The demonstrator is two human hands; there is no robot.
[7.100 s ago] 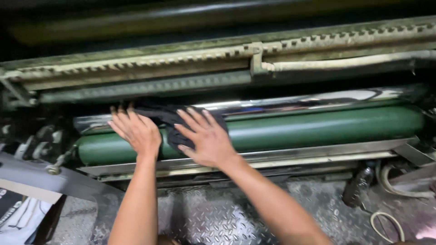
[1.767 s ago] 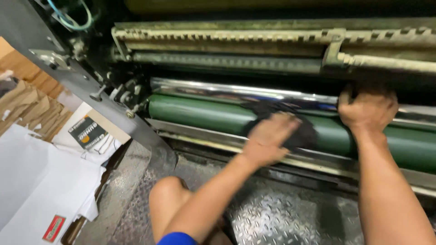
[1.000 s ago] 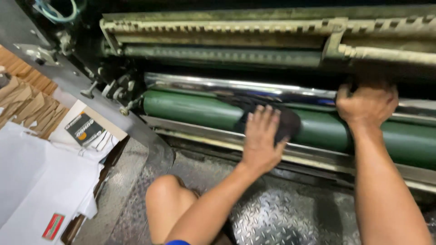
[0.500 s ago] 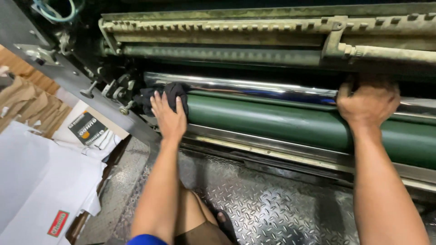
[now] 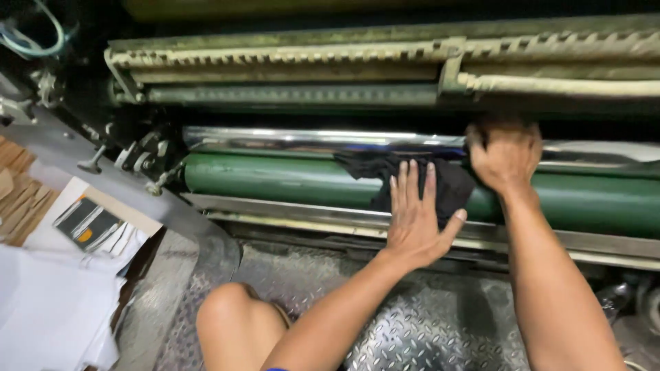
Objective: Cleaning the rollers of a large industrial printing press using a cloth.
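The scene is the open front of a printing machine, which fills the upper two thirds of the frame above a steel tread-plate floor [image 5: 412, 323] along the bottom. Across the top run a pale, grimy toothed bar [image 5: 289, 53] and, beneath it, a dull green rod [image 5: 289, 95]. Below these lie a polished chrome roller [image 5: 289, 137] and, directly under it, a dark green roller [image 5: 275, 180] running from centre left to the right edge of the frame; a flat metal rail [image 5: 289, 213] runs along the green roller's lower side. A black cloth [image 5: 385, 168] lies bunched on the green roller slightly right of centre, its upper edge reaching the chrome roller. The left hand [image 5: 416, 220] is spread flat with the fingers extended and slightly apart (thumb angled out to the right), pressing on the lower part of the cloth; it grips nothing but rests palm-down on the fabric. The right hand [image 5: 504, 154], just beside the cloth on its right, is curled with the fingers tucked up into the dark gap above the chrome roller; what the fingers have hold of cannot be seen. Both forearms enter from the bottom of the frame, and a bare knee [image 5: 234, 319] shows at lower centre left. At lower left lie white paper sheets [image 5: 48, 316] and a small dark printed packet [image 5: 88, 223], beside a grey machine side plate [image 5: 103, 185].
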